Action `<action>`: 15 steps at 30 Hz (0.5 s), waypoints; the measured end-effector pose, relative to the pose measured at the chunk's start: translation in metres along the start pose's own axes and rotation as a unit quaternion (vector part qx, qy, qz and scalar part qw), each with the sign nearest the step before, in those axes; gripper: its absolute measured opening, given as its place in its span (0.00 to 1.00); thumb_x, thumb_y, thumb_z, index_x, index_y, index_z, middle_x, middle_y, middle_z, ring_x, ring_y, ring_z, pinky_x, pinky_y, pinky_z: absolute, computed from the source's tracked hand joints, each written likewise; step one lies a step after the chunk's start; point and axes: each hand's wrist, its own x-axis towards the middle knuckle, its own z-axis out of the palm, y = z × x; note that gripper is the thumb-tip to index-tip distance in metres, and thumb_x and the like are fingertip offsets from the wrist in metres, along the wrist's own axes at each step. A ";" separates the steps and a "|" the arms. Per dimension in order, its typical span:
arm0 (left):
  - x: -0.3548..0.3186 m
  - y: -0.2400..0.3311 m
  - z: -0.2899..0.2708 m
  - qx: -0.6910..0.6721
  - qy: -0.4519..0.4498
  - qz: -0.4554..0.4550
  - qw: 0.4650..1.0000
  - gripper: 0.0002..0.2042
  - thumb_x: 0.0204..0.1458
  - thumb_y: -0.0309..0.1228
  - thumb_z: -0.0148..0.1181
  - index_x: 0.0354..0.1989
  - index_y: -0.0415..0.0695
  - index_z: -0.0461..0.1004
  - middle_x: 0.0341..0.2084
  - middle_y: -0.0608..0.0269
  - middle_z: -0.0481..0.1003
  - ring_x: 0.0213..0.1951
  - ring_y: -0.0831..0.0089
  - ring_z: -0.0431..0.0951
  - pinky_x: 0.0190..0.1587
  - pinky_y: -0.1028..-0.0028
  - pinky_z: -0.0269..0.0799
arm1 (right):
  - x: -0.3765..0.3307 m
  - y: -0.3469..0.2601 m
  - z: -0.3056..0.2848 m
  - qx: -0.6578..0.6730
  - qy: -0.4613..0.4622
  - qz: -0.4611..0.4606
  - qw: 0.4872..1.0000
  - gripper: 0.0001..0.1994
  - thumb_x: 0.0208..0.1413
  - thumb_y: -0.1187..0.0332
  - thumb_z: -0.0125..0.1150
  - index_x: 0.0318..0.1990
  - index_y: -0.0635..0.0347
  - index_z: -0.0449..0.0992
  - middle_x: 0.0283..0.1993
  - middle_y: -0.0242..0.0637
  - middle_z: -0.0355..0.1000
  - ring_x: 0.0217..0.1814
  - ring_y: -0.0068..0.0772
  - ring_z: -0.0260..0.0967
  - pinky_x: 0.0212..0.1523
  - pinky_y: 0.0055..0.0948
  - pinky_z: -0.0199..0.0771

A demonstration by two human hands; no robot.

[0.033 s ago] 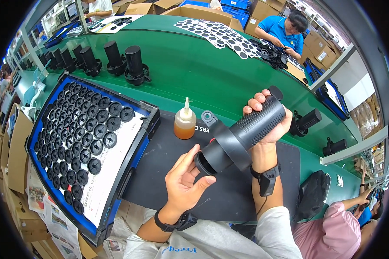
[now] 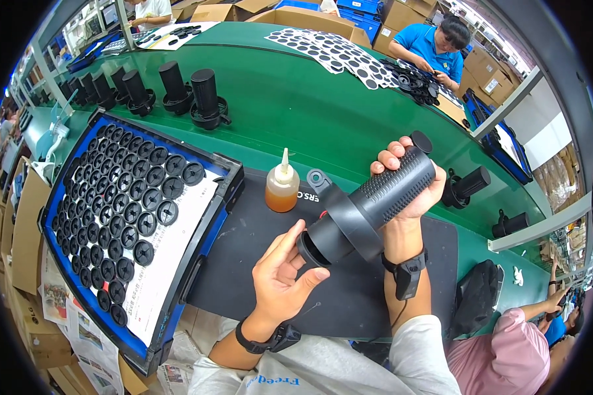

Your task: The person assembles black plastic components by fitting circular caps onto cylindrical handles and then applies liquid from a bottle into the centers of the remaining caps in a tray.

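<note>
Mid-frame: right hand wrapped around black housing, tilted, open end lower left. Left hand, fingers loosely spread, thumb and fingertips at that rim. Best to keep housing steady, seat squarely.

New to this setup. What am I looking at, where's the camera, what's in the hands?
There is no machine: a person works with bare hands. The one picture comes from a fisheye camera on their head looking down, so straight edges bend. The right hand grips a black ribbed cylinder; the left hand touches its open end. They are over a dark mat on a green table. A blue tray of black round discs lies to the left, a small amber bottle is beside it, and other people work nearby.
</note>
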 end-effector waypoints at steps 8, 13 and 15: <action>-0.006 -0.004 -0.008 -0.095 0.017 -0.117 0.988 0.32 0.47 0.23 0.67 0.59 0.27 0.59 0.49 0.50 0.71 0.49 0.66 0.74 0.53 0.70 0.72 | 0.002 0.005 -0.002 0.014 -0.067 0.007 0.998 0.23 0.50 0.54 0.46 0.46 0.63 0.66 0.38 0.44 0.69 0.35 0.40 0.70 0.40 0.43 0.73; -0.009 -0.013 -0.015 -0.165 0.028 -0.192 0.967 0.28 0.50 0.27 0.65 0.58 0.28 0.62 0.46 0.51 0.74 0.47 0.69 0.75 0.49 0.72 0.74 | 0.003 0.011 -0.002 -0.005 -0.128 0.018 0.992 0.23 0.50 0.53 0.47 0.46 0.62 0.65 0.37 0.46 0.69 0.34 0.42 0.70 0.40 0.43 0.74; -0.010 -0.013 -0.015 -0.156 0.026 -0.194 0.968 0.30 0.52 0.35 0.63 0.58 0.27 0.61 0.46 0.49 0.74 0.46 0.66 0.77 0.48 0.69 0.76 | 0.002 0.015 -0.002 -0.002 -0.117 0.020 0.993 0.23 0.50 0.53 0.47 0.46 0.62 0.65 0.37 0.47 0.69 0.34 0.42 0.70 0.39 0.43 0.74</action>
